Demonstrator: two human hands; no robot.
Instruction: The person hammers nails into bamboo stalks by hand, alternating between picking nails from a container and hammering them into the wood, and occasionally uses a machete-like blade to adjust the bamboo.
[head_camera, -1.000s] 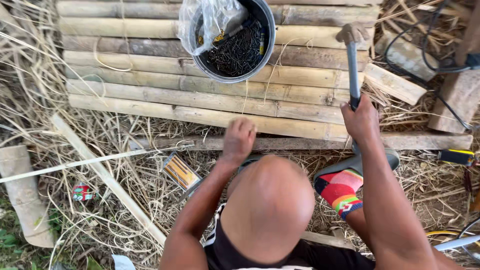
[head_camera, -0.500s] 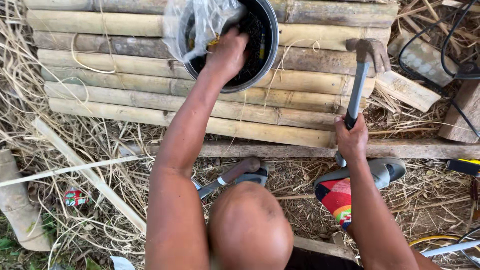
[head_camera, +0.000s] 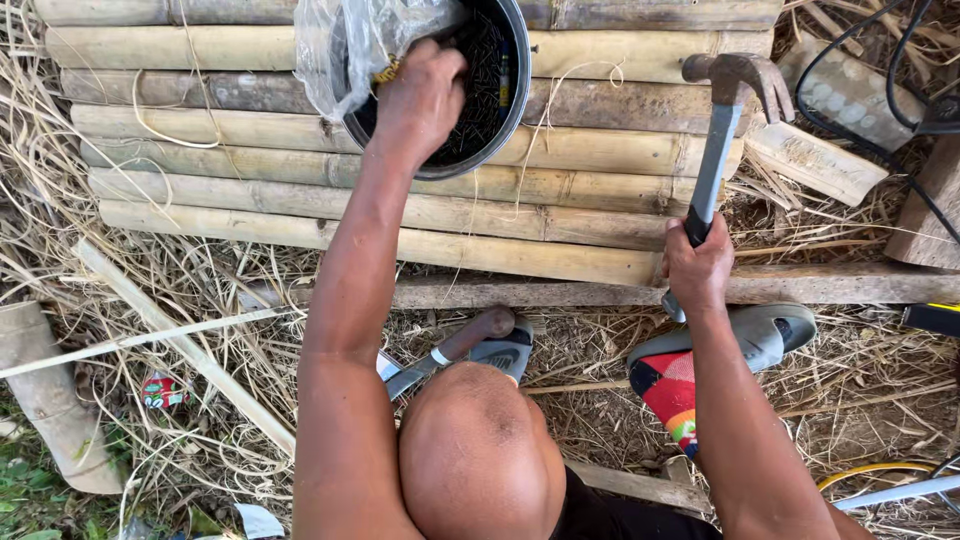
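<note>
At upper centre, the left hand (head_camera: 420, 95) dips into a dark bowl (head_camera: 505, 110) of nails, fingers hidden; a plastic bag (head_camera: 350, 45) covers its rim. Right hand (head_camera: 698, 265) fingers clamp a hammer (head_camera: 712, 170).

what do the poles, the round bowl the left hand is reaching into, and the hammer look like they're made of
Poles: bamboo, dry and pale yellow, with ringed joints along them.
Bowl: probably metal, given its thin, dull grey rim; the left hand reaches in among dark nails.
Hammer: the claw head looks like rusty brown steel, the shaft grey metal, with a dark grip showing above the right hand.
</note>
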